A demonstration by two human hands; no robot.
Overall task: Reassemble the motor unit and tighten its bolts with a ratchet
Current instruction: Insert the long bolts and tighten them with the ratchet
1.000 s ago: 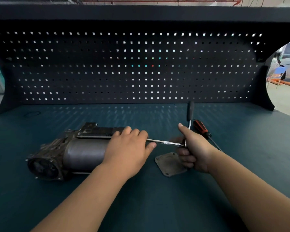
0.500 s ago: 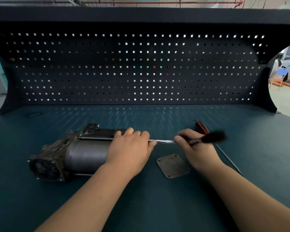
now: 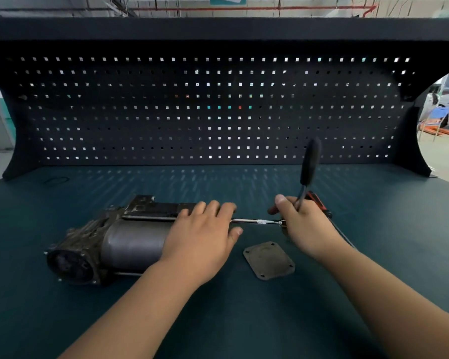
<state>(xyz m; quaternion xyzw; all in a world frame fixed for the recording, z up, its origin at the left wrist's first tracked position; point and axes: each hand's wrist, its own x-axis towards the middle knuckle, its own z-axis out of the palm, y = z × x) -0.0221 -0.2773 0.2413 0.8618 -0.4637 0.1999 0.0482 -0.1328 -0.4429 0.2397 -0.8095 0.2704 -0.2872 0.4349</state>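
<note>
The motor (image 3: 119,242) lies on its side on the bench (image 3: 244,320), left of centre. The left hand (image 3: 202,237) rests flat on its right end, fingers together. An extension bar (image 3: 257,221) runs from that end to the ratchet (image 3: 309,167), handle upright. The right hand (image 3: 303,224) is closed around the ratchet head. A cover plate (image 3: 268,260) lies flat below the bar. A screwdriver (image 3: 319,203) lies behind the right hand.

No legible text, labels, brands or numbers on any surface in view.
</note>
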